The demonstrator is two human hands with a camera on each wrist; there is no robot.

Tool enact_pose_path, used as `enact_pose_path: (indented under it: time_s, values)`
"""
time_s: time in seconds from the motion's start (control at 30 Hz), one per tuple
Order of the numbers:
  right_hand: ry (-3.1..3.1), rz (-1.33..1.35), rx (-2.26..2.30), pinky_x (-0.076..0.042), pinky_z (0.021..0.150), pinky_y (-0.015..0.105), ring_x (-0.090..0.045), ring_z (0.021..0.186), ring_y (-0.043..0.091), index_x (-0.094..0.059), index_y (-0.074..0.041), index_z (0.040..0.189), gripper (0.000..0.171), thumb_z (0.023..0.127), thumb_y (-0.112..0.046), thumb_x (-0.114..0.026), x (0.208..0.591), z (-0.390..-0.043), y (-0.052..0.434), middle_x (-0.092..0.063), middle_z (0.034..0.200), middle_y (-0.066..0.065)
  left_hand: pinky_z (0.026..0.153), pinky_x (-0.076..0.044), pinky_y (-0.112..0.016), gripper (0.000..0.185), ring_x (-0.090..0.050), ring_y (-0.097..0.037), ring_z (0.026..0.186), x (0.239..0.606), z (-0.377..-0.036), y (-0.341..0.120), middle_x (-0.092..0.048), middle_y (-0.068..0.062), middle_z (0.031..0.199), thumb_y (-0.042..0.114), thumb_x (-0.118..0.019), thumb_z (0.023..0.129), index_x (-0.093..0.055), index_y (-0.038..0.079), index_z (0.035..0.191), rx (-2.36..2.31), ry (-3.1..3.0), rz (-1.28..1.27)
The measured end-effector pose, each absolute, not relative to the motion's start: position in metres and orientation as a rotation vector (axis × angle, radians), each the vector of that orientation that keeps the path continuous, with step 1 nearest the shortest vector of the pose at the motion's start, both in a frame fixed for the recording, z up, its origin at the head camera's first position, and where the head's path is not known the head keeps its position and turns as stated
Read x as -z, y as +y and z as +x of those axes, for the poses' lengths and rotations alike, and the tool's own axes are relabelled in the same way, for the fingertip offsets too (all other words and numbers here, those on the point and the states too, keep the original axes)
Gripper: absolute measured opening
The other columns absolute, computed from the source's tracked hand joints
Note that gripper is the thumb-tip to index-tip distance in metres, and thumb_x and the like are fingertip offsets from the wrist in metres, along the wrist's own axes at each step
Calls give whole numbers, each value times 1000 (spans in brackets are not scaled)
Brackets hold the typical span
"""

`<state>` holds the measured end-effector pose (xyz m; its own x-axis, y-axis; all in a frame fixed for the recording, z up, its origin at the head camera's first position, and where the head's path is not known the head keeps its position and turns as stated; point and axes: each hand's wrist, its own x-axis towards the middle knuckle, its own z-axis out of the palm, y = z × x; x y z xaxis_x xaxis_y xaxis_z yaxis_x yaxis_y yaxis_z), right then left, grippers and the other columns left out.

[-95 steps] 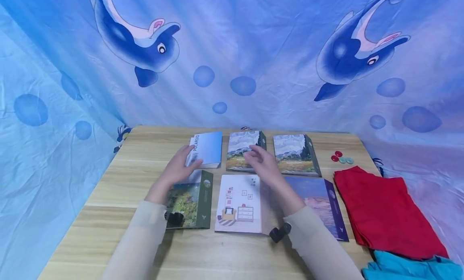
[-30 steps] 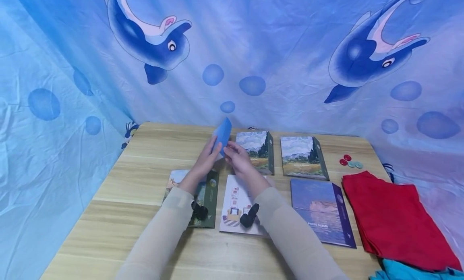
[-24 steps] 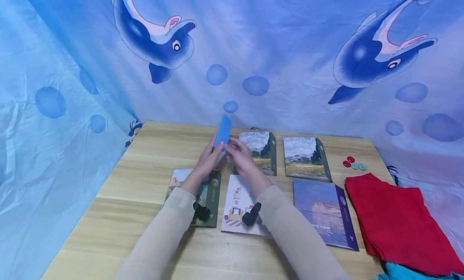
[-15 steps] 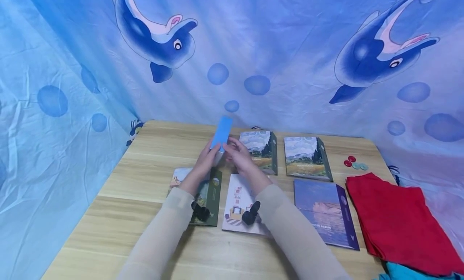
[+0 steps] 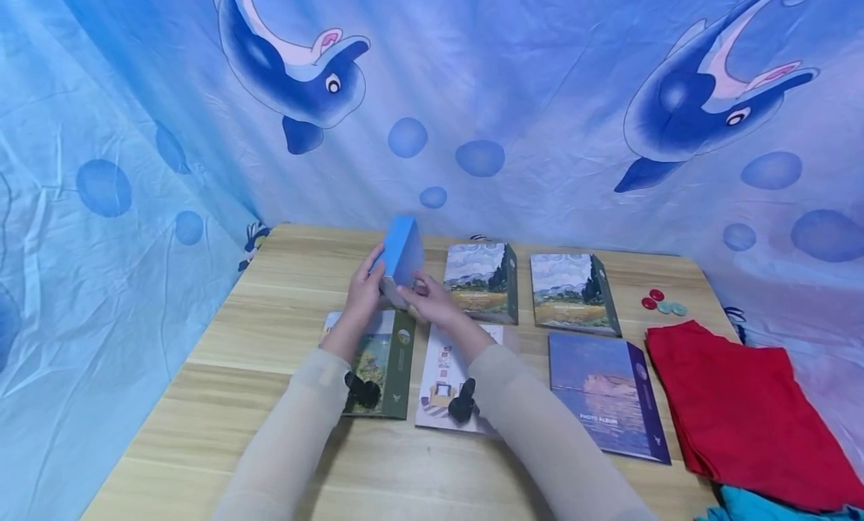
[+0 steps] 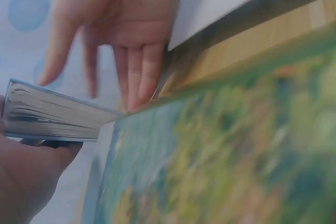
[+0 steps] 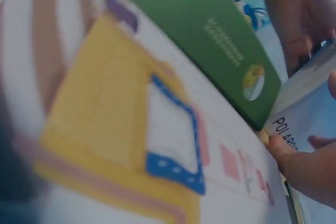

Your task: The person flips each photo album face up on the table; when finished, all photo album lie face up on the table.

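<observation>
Blue album point(image 5: 401, 257) is up on edge nr table's point(image 5: 202, 401) far edge; your L hand point(image 5: 365, 290) & R hand point(image 5: 427, 302) curl round it. You're mid-lift; next needs a clear spot.

table: a light wooden table point(image 5: 270, 401) with pale grain bands, running from near to far.
backdrop: a blue fabric sheet printed with dolphins and bubbles point(image 5: 540, 79), hanging behind the table and down its left side.
far row: two landscape-painting albums with dark green spines, one at centre point(image 5: 481, 281), one to its right point(image 5: 572, 292).
near row: a green-spined album with a garden painting point(image 5: 385, 360) at left, a white album with a room drawing point(image 5: 442, 371) in the middle, a purple sunset photo album point(image 5: 607, 393) at right.
tokens: small red and teal round discs point(image 5: 661, 303), far right.
cloths: a folded red cloth point(image 5: 736, 408) on the right; a teal cloth point(image 5: 769, 510) at the near right corner.
</observation>
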<state>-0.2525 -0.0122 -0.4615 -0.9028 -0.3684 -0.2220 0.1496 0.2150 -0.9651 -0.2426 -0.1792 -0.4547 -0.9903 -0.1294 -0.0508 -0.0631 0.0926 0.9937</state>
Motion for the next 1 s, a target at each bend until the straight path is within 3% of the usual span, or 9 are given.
enact_pose_path:
  time_s: [0.1, 0.23, 0.43, 0.73, 1.0]
  values:
    - [2134, -179, 1694, -33, 117, 52, -34, 146, 38, -28, -11, 160, 81, 97, -48, -64, 464, -251, -13, -34, 160, 21, 117, -35, -51, 48, -32, -38, 147, 454, -244, -187, -29, -11, 164, 26, -42, 110, -39, 19, 158, 2071, -2241, 280]
    - [2181, -176, 1699, -28, 120, 50, -30, 149, 36, -31, -8, 159, 78, 98, -44, -65, 467, -250, -15, -30, 162, 19, 123, -25, -42, 52, -25, -32, 151, 458, -246, -201, -28, -12, 165, 24, -44, 108, -36, 10, 158, 1960, -2368, 369]
    - [2184, -93, 1767, -27, 121, 46, -28, 149, 35, -29, -5, 158, 74, 100, -37, -63, 470, -252, -17, -29, 163, 19, 120, -29, -47, 60, -28, -37, 149, 464, -252, -214, -29, -22, 162, 27, -45, 108, -27, -1, 158, 1926, -2577, 371]
    - [2077, 17, 1894, -32, 119, 45, -37, 145, 34, -30, -5, 158, 75, 98, -32, -67, 470, -255, -12, -39, 158, 17, 122, -24, -48, 62, -25, -37, 150, 468, -253, -217, -27, -22, 163, 29, -45, 108, -24, 1, 159, 1824, -2640, 344]
    - [2141, 83, 1949, -35, 117, 44, -44, 141, 33, -36, -3, 155, 70, 99, -33, -65, 461, -256, 9, -47, 153, 16, 123, -19, -54, 60, -23, -41, 150, 457, -247, -192, -27, -23, 163, 27, -50, 106, -31, 5, 158, 1583, -2619, 226]
